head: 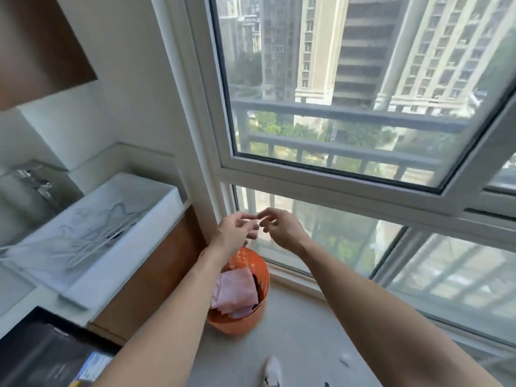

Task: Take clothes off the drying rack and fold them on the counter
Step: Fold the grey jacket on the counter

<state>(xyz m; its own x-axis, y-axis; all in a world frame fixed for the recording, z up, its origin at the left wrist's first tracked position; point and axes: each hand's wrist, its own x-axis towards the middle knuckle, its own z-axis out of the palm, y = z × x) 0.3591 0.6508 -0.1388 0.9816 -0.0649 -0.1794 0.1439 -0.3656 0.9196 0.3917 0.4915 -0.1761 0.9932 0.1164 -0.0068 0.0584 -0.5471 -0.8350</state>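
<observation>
Head view: nothing gripped above orange basket (237, 324).
Left hand (234, 233) and right hand (282, 229) are held fingertips touching, perhaps readied for reaching.

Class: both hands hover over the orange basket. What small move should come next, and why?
Probably lower the left hand to grip the pink cloth in the orange basket. That hand and the right hand hover above the basket, fingertips nearly touching, seemingly holding nothing; no drying rack is in view.
</observation>
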